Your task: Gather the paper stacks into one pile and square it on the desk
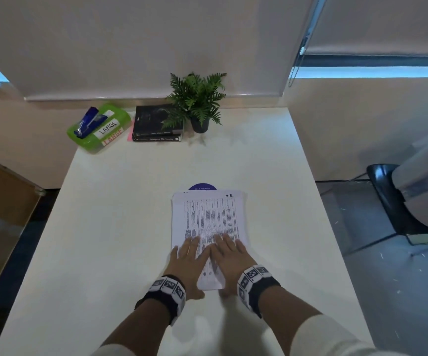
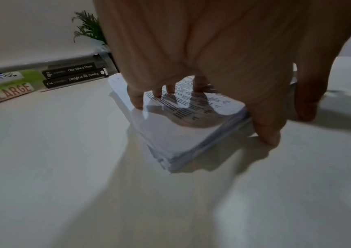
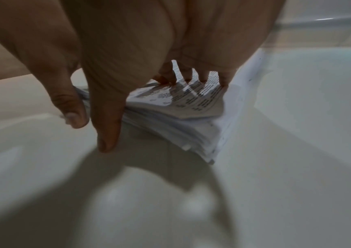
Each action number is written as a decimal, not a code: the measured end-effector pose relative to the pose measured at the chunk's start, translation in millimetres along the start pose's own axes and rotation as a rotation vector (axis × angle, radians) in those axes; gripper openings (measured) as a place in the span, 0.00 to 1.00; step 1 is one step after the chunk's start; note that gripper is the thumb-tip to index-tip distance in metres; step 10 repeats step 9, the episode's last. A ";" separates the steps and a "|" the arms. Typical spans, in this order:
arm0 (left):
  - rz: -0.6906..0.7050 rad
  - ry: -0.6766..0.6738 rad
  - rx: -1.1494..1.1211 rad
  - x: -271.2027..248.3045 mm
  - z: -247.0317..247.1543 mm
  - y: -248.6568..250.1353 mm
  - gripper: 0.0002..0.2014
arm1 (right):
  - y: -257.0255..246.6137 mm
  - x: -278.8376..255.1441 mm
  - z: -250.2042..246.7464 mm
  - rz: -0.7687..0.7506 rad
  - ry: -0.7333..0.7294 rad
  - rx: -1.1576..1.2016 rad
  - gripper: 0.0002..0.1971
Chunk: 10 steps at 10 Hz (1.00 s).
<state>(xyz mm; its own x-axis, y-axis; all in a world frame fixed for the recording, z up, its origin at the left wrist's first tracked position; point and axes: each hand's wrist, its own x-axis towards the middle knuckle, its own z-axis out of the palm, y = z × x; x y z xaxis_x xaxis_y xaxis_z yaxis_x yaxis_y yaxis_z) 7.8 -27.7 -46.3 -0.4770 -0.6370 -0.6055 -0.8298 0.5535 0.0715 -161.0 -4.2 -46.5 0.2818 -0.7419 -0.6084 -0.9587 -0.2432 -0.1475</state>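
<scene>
One pile of printed white paper [image 1: 207, 217] lies lengthwise in the middle of the white desk [image 1: 120, 227]. My left hand [image 1: 191, 263] lies flat on the pile's near left part, and my right hand [image 1: 229, 260] lies flat on its near right part. In the left wrist view straight fingers [image 2: 137, 99] press on the top sheet of the pile [image 2: 170, 139], and the thumb [image 2: 270, 130] stands at the near edge. The right wrist view shows the same: fingers [image 3: 204, 75] on top, thumb [image 3: 109, 134] at the near edge. The sheet edges of the pile [image 3: 170, 127] look uneven there.
A purple round thing [image 1: 202, 187] peeks out from under the pile's far edge. At the back of the desk stand a green box labelled LARGE [image 1: 105, 134] with a blue stapler [image 1: 87, 122], two black books [image 1: 153, 124] and a potted plant [image 1: 198, 104]. A chair [image 1: 398, 201] stands to the right.
</scene>
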 end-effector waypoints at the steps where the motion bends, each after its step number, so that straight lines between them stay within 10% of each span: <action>1: -0.006 0.023 0.010 1.0 0.4 -2.2 0.60 | -0.9 0.6 -2.3 0.012 0.029 0.037 0.63; 10: -0.028 0.106 -0.081 -10.0 -57.6 -11.3 0.70 | 11.8 -11.2 -44.5 0.046 0.132 0.106 0.76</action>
